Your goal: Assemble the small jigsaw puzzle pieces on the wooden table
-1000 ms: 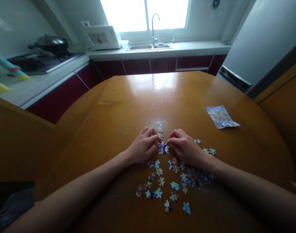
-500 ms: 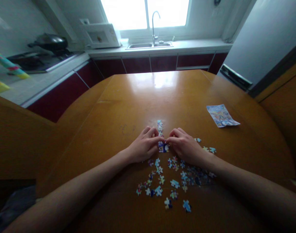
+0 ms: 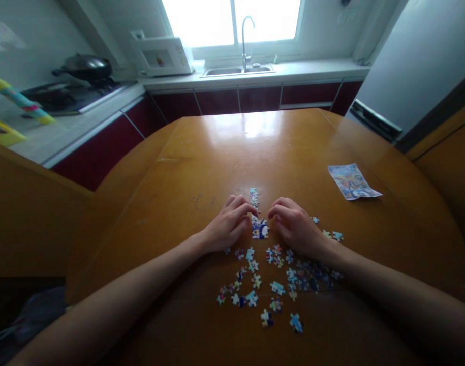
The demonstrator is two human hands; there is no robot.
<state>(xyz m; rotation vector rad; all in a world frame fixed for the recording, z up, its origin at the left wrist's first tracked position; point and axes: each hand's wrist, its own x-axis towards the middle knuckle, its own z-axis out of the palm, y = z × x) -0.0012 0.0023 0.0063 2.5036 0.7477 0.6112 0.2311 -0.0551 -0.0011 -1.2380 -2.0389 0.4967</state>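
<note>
Loosely curled, left hand (image 3: 226, 227) and right hand (image 3: 296, 224) flank the joined puzzle strip (image 3: 259, 230), gripping nothing. Loose pieces (image 3: 277, 288) lie scattered near the wrists.

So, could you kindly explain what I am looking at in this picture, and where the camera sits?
There is no machine here: a person wears a camera on the head, looking down at their own two bare hands. The left hand and right hand rest on a wooden table, fingertips either side of a joined strip of puzzle pieces. Loose pieces lie nearer the person, and a printed leaflet to the right. Whether either hand pinches a piece cannot be seen.
</note>
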